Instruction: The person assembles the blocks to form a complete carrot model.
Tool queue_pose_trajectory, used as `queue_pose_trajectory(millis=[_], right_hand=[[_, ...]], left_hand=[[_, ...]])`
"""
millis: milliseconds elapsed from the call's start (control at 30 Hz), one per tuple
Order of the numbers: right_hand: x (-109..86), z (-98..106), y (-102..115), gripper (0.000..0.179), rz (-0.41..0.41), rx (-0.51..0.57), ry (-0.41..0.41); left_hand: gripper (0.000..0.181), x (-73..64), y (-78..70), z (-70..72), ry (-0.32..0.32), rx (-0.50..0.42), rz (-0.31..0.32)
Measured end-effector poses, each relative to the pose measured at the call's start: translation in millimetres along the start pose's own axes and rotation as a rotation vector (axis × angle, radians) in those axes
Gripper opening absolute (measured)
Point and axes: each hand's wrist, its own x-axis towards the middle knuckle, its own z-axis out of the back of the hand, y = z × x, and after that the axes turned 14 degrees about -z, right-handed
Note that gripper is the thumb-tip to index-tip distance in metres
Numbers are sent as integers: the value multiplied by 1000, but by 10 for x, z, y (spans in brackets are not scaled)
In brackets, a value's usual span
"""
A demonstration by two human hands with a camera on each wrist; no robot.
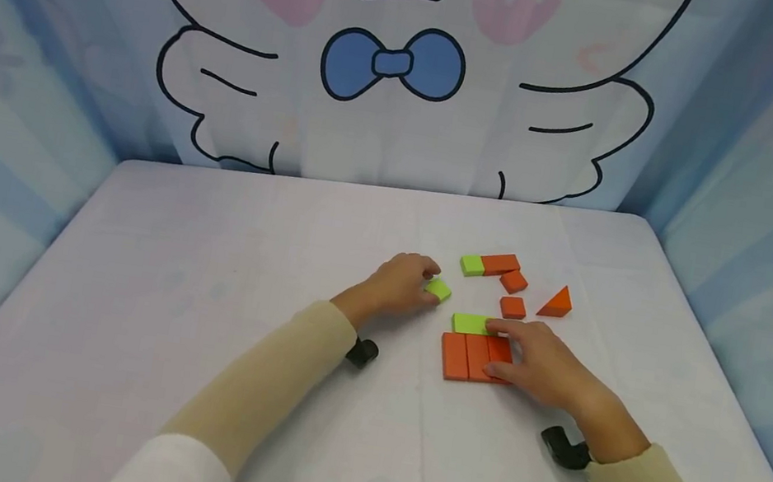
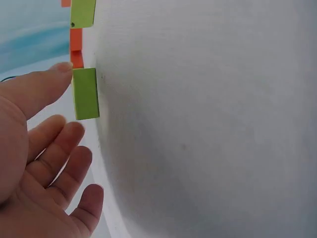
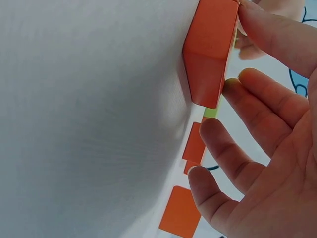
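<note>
In the head view my left hand (image 1: 401, 283) has thumb and index finger at opposite sides of a small green block (image 1: 439, 289). Close up, the thumb tip touches a corner of that green block (image 2: 86, 94), while the other fingers curve loosely below. My right hand (image 1: 544, 364) lies over a flat group: upright orange blocks (image 1: 455, 357) side by side, with a green strip (image 1: 470, 324) along their far edge. Its thumb rests on the orange blocks and its index fingertip on the green strip. An orange block (image 3: 210, 54) fills the right wrist view's top.
Behind the group lie a small green block (image 1: 473, 266) against an orange block (image 1: 500, 264), and two small orange pieces (image 1: 514, 282). An orange triangle (image 1: 557, 302) is to their right. The white table (image 1: 199, 288) meets a printed curtain (image 1: 388, 133) at the back.
</note>
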Motion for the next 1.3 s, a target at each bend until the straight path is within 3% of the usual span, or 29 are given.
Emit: queue_pose_trajectory(millis=[267, 567, 1067, 1300], right_hand=[[16, -15, -15, 61, -15, 3, 15], [11, -3, -10, 61, -20, 5, 17], [5, 7, 17, 61, -13, 15, 17], [7, 9, 21, 60, -8, 8, 12]], left_hand=[[41, -6, 12, -64, 13, -47, -40], [38, -21, -75, -97, 38, -53, -70], [45, -35, -125, -106, 80, -21, -96], [45, -59, -147, -110, 71, -20, -87]])
